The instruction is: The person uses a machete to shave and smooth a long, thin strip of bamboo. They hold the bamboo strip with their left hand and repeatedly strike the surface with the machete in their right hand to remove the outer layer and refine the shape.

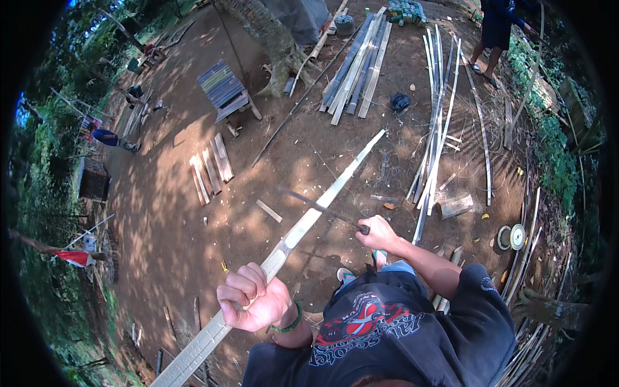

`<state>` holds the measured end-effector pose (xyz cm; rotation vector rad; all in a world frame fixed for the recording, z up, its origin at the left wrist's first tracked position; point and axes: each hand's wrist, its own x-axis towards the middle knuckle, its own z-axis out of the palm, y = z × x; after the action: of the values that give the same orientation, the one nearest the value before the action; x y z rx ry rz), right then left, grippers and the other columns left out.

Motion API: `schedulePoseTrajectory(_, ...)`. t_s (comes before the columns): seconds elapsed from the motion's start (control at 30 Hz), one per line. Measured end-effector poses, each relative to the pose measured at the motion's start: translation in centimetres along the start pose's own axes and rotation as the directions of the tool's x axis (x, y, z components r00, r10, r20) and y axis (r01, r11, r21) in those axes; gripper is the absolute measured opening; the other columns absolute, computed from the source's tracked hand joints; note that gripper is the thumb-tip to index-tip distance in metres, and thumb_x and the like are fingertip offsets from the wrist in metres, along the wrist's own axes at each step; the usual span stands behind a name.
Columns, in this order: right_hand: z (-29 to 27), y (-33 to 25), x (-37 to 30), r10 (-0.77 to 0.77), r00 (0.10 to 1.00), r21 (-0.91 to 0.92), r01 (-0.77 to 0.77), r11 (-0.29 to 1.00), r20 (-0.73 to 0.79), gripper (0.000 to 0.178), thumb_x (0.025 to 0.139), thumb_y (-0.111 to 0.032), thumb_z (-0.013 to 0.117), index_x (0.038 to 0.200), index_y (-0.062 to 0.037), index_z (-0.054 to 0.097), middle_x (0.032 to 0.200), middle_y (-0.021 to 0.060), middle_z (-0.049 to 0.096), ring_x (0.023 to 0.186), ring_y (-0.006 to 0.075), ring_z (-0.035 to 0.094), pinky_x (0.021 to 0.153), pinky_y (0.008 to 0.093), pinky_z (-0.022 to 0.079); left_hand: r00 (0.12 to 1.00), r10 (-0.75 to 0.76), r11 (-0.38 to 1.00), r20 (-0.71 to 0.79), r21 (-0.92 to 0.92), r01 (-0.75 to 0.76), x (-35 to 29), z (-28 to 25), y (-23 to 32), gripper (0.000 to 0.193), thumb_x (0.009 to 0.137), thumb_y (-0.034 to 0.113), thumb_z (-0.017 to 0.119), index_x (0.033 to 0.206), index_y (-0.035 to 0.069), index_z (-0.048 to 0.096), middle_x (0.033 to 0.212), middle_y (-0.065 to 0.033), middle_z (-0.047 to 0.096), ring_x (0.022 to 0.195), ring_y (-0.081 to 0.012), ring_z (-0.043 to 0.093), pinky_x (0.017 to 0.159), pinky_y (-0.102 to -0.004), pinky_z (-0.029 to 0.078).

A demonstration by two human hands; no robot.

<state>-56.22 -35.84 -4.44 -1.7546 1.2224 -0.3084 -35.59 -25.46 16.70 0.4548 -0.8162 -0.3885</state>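
A long pale bamboo slat runs from the lower left edge up to a narrow tip near the middle. My left hand has its fingers curled around the slat's lower part, a green band on the wrist. In my right hand is the dark handle of a long knife. Its thin, slightly blurred blade points left and crosses over the slat above my left hand. I cannot tell whether the blade touches the slat.
Long split bamboo strips lie ahead to the right. A pile of slats lies beyond, near a tree trunk. Short boards and a small slatted bench are at left. A person stands at far right.
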Motion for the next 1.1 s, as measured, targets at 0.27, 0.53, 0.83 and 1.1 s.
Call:
schedulePoseTrajectory(0.27, -3.1, -2.1, 1.4, -0.052, 0.997, 0.003, 0.052, 0.999, 0.063, 0.025, 0.076, -0.021, 0.061, 0.077, 0.0044, 0.064, 0.069, 0.0271, 0.063, 0.070, 0.0437, 0.065, 0.067, 0.0476, 0.051, 0.999, 0.025, 1.000, -0.047, 0.020, -0.024, 0.3, -0.3, -0.7, 0.036, 0.097, 0.030, 0.041, 0.066, 0.015, 0.032, 0.054, 0.0034, 0.028, 0.044, -0.0084, 0.024, 0.045, -0.0242, 0.022)
schedulePoseTrajectory(0.53, -3.8, 10.3, 7.7, 0.242, 0.969, -0.215, -0.248, 0.945, -0.052, 0.031, 0.075, -0.021, 0.061, 0.089, 0.0041, 0.071, 0.081, 0.0271, 0.069, 0.080, 0.0411, 0.071, 0.073, 0.0498, 0.055, 1.000, -0.012, 0.999, 0.022, 0.040, 0.011, -0.2, 0.7, -2.1, 0.037, 0.098, 0.029, 0.040, 0.065, 0.015, 0.030, 0.053, 0.0033, 0.029, 0.044, -0.0089, 0.025, 0.046, -0.0260, 0.022)
schedulePoseTrajectory(0.83, -3.0, 7.5, 5.6, -0.012, 0.982, -0.219, -0.031, 0.975, -0.190, 0.025, 0.078, -0.021, 0.059, 0.084, -0.0008, 0.073, 0.080, 0.0250, 0.069, 0.080, 0.0408, 0.069, 0.076, 0.0487, 0.056, 0.999, 0.005, 1.000, 0.033, 0.014, -0.006, 1.0, 1.2, -1.6, 0.039, 0.099, 0.029, 0.041, 0.064, 0.014, 0.031, 0.053, 0.0023, 0.029, 0.044, -0.0085, 0.025, 0.046, -0.0263, 0.023)
schedulePoseTrajectory(1.1, -2.5, 3.1, 4.7, 0.184, 0.983, -0.051, -0.183, 0.982, 0.022, 0.028, 0.078, -0.023, 0.063, 0.081, 0.0052, 0.067, 0.077, 0.0280, 0.066, 0.083, 0.0413, 0.069, 0.075, 0.0474, 0.053, 0.997, 0.074, 0.995, -0.018, 0.069, -0.072, 2.2, 0.4, -0.5, 0.039, 0.098, 0.028, 0.042, 0.064, 0.015, 0.028, 0.052, 0.0036, 0.024, 0.043, -0.0081, 0.021, 0.044, -0.0249, 0.020)
